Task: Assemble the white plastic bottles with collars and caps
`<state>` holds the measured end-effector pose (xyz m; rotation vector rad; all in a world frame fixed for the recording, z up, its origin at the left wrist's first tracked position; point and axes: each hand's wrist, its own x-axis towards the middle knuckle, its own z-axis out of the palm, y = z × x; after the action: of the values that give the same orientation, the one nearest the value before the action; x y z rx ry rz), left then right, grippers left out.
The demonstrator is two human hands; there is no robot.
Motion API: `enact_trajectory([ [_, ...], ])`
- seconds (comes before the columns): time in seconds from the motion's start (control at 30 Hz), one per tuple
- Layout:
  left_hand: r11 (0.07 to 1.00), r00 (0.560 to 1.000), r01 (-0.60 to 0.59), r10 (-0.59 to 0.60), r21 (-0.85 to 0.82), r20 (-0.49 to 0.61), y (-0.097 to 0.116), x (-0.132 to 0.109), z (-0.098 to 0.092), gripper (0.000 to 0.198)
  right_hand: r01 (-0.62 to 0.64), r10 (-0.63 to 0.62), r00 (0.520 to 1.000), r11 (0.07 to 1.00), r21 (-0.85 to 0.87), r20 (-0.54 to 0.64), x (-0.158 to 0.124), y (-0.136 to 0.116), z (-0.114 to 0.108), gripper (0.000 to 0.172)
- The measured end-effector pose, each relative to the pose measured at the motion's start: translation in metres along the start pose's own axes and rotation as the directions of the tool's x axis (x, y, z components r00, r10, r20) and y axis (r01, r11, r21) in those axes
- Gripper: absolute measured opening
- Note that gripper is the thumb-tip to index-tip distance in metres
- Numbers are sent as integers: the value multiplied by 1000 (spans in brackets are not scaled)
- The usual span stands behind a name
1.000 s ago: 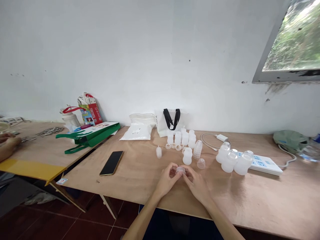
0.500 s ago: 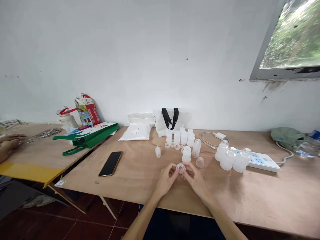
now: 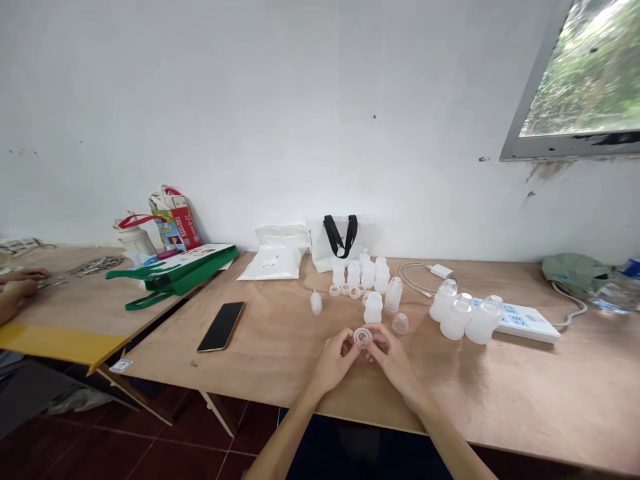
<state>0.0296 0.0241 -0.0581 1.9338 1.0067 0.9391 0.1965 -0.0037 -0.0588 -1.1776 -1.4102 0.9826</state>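
Between my left hand (image 3: pixel 337 361) and my right hand (image 3: pixel 393 360), a translucent plastic ring-shaped collar (image 3: pixel 363 336) is pinched at the fingertips, its round opening tilted toward me. Just beyond my right hand sits a clear plastic cup (image 3: pixel 400 323), upside down. A wide frosted plastic bottle (image 3: pixel 373 308) stands a little farther off, beside a stack of clear cups (image 3: pixel 393 295). Behind them is a group of small frosted bottles (image 3: pixel 353 273), with several loose rings (image 3: pixel 335 291) at their front. A small pointed plastic piece (image 3: pixel 316 303) stands to the left.
Several large frosted bottles (image 3: pixel 455 319) stand by a white power strip (image 3: pixel 525 323) on the right. A black smartphone (image 3: pixel 221 327) lies on the plywood table (image 3: pixel 280 360). At the far left, a co-worker's hand (image 3: pixel 20 283) works at the adjoining table among metal parts (image 3: pixel 95 266).
The ring has turned in my fingers, its opening now facing me more. My view has shifted slightly, and the co-worker's hand has moved a little toward the left.
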Motion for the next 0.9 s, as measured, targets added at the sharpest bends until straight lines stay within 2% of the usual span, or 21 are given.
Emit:
enact_trajectory([
  [0.2, 1000, 1000, -2, 2, 16, -30, -3, 0, 1, 26, 11, -9, 998, 1000, -27, 59, -1, 3, 0, 39],
  [0.5, 997, 1000, -10, 11, 74, -16, 1, 0, 1, 25, 10, -8, 997, 1000, -22, 75, -2, 6, 1, 33],
  [0.67, 994, 997, -42, 35, 105, 66, 4, -3, 0, 20, -2, 4, 999, 999, -45, 49, -1, 12, 2, 11],
  [0.77, 989, 992, -76, 63, 125, 108, 4, -5, -1, 14, -17, 19, 1000, 996, -88, 23, 0, 15, 1, 9],
  [0.9, 986, 989, -99, 83, 133, 121, 2, -7, -1, 8, 24, -21, 1000, 990, -138, 20, 0, 17, -1, 10],
])
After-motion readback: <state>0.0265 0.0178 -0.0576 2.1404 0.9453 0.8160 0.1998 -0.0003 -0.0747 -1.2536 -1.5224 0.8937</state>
